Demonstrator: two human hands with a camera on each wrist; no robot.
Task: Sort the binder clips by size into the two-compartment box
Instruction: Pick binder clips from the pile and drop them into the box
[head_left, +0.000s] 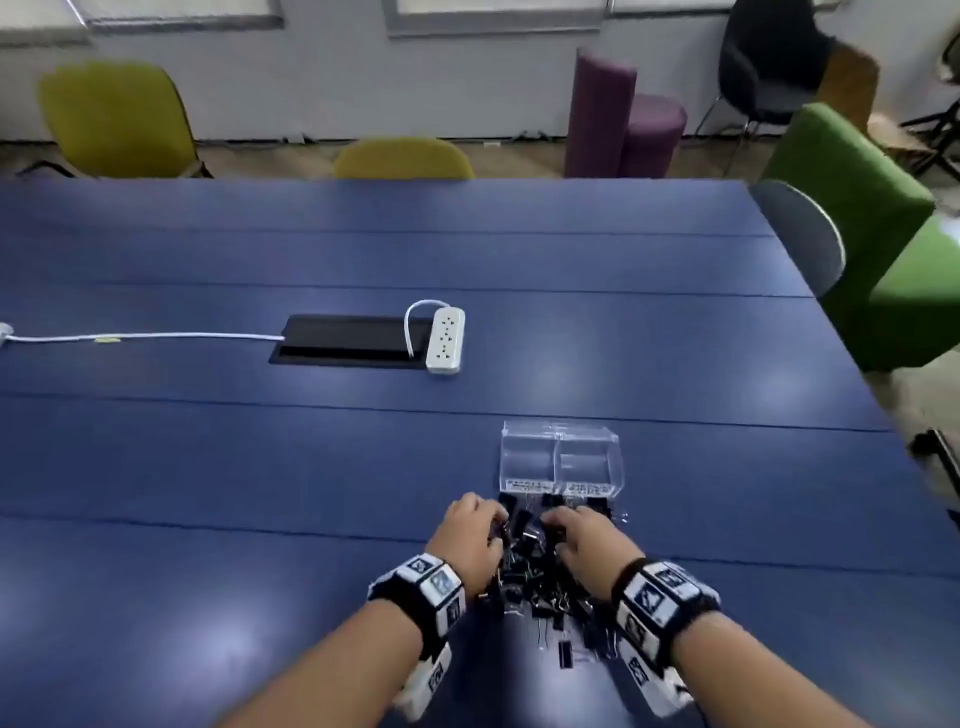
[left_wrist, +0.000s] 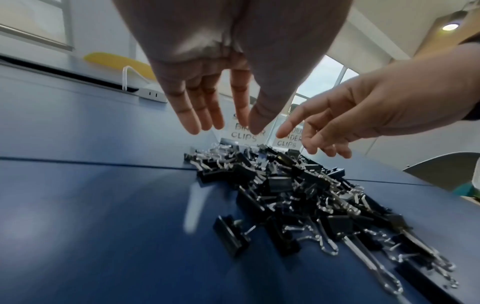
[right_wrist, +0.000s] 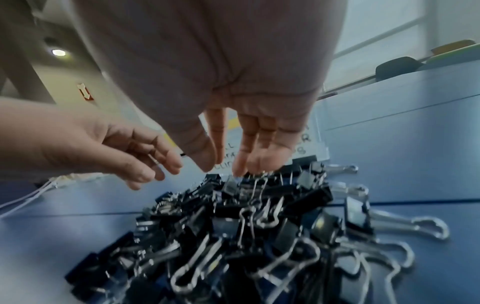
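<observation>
Clip pile (head_left: 545, 577) runs lengthwise toward the box (head_left: 560, 457).

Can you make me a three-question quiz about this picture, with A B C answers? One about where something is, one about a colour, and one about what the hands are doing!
1. Where is the pile of binder clips?
A. Inside the box
B. On the table, just in front of the clear box
C. On a chair

2. What colour is the table?
A. Blue
B. Red
C. White

3. What are the left hand and right hand doing?
A. Each grips a clip
B. Both are fists
C. Both are open above the pile, holding nothing

Answers:
1 B: the clips lie heaped on the table against the box's near side.
2 A: the tabletop is dark blue.
3 C: the wrist views show straight, spread fingers with no clip between them.
</observation>
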